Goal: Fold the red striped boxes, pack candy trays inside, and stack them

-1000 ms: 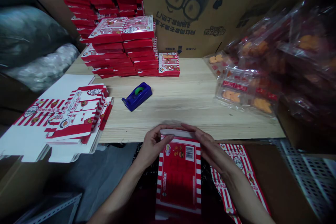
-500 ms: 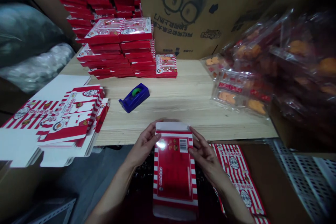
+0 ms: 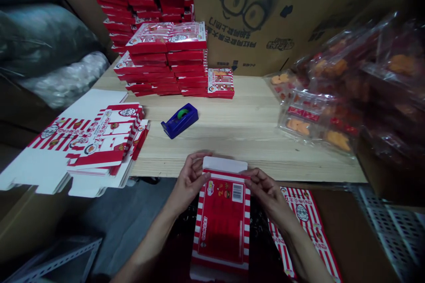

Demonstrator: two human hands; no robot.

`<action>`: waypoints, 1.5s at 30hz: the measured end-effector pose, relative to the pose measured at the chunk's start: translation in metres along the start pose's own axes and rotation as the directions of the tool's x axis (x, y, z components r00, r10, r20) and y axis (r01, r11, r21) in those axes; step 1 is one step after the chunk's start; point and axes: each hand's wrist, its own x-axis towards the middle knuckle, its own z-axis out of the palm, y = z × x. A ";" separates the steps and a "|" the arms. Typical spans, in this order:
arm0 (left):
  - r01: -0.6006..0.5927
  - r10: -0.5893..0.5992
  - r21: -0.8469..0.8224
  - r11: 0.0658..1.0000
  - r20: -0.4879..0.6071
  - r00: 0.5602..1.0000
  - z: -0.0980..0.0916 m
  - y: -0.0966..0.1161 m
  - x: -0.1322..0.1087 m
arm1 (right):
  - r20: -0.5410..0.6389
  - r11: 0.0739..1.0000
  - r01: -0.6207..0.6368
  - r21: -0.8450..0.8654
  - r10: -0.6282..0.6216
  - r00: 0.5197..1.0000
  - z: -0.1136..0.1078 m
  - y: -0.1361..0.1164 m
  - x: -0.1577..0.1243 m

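A red and white striped box (image 3: 223, 221) with a barcode is held up in front of the table's near edge, its white end flap raised at the top. My left hand (image 3: 191, 183) grips its upper left corner, the thumb on the front face. At the upper right corner, my right hand (image 3: 265, 190) pinches the edge near the barcode. Below my right forearm lie striped printed cartons (image 3: 307, 216) on brown cardboard.
A blue tape dispenser (image 3: 181, 120) stands on the wooden table (image 3: 239, 132). Flat cartons (image 3: 109, 135) lie at the left, stacked red boxes (image 3: 169, 64) behind, clear-wrapped orange items (image 3: 299, 126) at the right. A large cardboard box (image 3: 245, 48) stands at the back.
The view has shifted, so the table things appear farther right. My right hand's fingers have moved closer together at the box's top right corner, and the box tilts slightly differently.
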 end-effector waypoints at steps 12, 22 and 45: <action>0.115 -0.082 0.205 0.972 -0.162 0.983 -0.011 -0.006 -0.006 | -0.028 0.978 -0.070 0.195 0.077 0.997 0.008 0.006 0.015; 0.062 -0.077 -0.066 0.996 -0.263 0.962 0.015 -0.011 0.014 | -0.117 0.940 0.035 0.340 0.005 0.993 0.031 -0.002 0.035; 0.190 -0.207 -0.168 0.967 -0.090 0.974 -0.003 0.006 0.007 | 0.112 0.897 -0.229 0.378 0.202 0.973 0.015 -0.006 0.027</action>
